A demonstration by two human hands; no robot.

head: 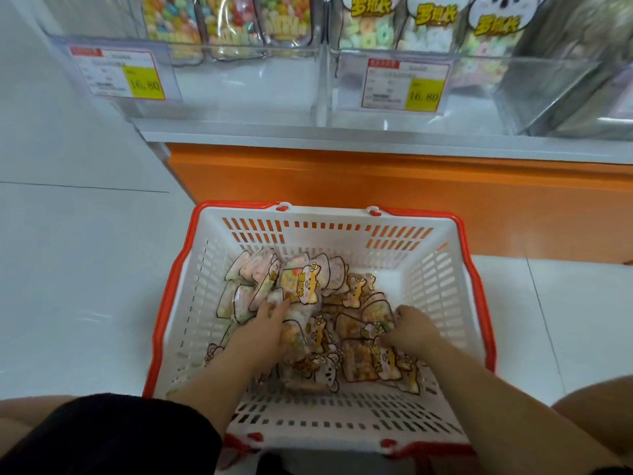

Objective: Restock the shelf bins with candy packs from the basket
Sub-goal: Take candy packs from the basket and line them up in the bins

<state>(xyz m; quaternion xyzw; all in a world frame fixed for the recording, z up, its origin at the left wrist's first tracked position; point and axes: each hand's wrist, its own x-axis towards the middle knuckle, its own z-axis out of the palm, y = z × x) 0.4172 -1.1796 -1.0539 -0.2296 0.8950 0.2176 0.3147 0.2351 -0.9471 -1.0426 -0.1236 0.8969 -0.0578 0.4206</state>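
A white basket with a red rim (442,279) stands on the floor in front of me, holding several candy packs with yellow cartoon labels. Both my hands are down inside it. My left hand (270,320) grips a pack (301,282) that tilts up out of the pile. My right hand (411,329) is curled over packs (373,323) at the right of the pile; its fingers are hidden underneath. Above, two clear shelf bins (239,84) (455,90) hold upright candy packs at their backs.
Price tags reading 16.80 (144,84) (423,94) hang on the bin fronts. An orange shelf base (376,180) runs under the white ledge. A further clear bin (565,97) is at the far right. White floor tiles lie to the left. My knees frame the basket.
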